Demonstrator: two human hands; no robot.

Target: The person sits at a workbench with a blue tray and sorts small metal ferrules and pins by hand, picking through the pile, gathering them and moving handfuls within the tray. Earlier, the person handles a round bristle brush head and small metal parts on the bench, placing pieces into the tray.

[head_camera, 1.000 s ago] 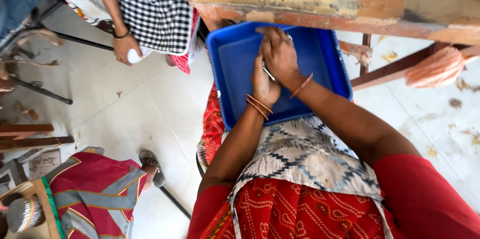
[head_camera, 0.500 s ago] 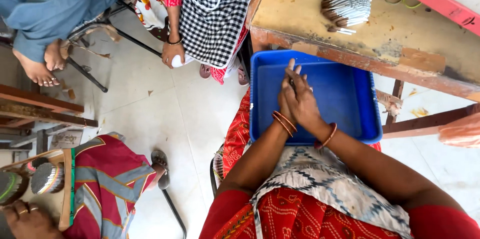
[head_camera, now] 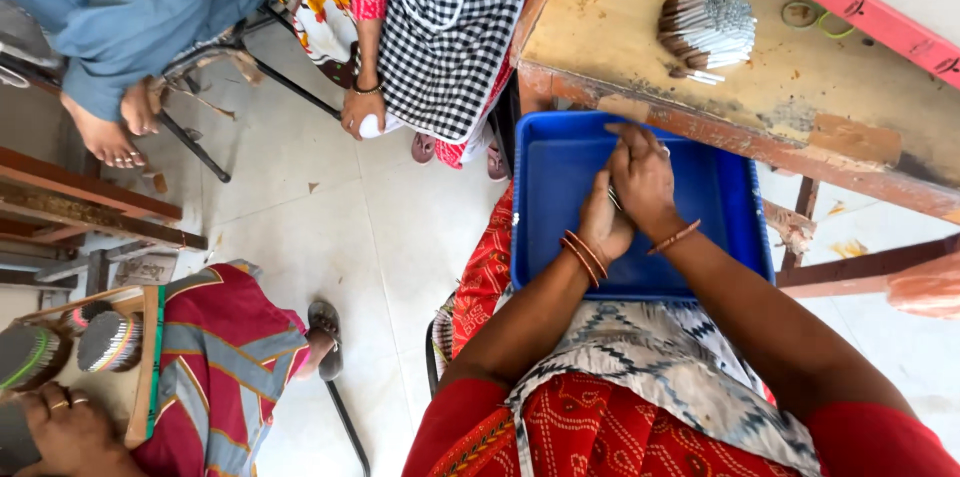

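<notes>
A blue plastic tray (head_camera: 560,237) rests on my lap under the edge of a worn wooden table (head_camera: 620,27). Over the tray my left hand (head_camera: 603,227) and my right hand (head_camera: 643,177) are pressed together, palms facing, with a thin grey stick (head_camera: 613,199) pinched between them. Bangles circle both wrists. On the table lies a bundle of thin grey-and-brown sticks (head_camera: 708,29), apart from both hands.
A person in a checked apron (head_camera: 440,27) stands at the table's left end. Another person sits at top left on a metal chair (head_camera: 200,57). At bottom left a person's hand (head_camera: 65,427) is beside stick bundles (head_camera: 105,339) on a wooden frame. A pink frame (head_camera: 880,7) lies at top right.
The view has swung down and left, so the table top, the stick bundle and the seated people have come into sight. My hands stay pressed together over the blue tray.
</notes>
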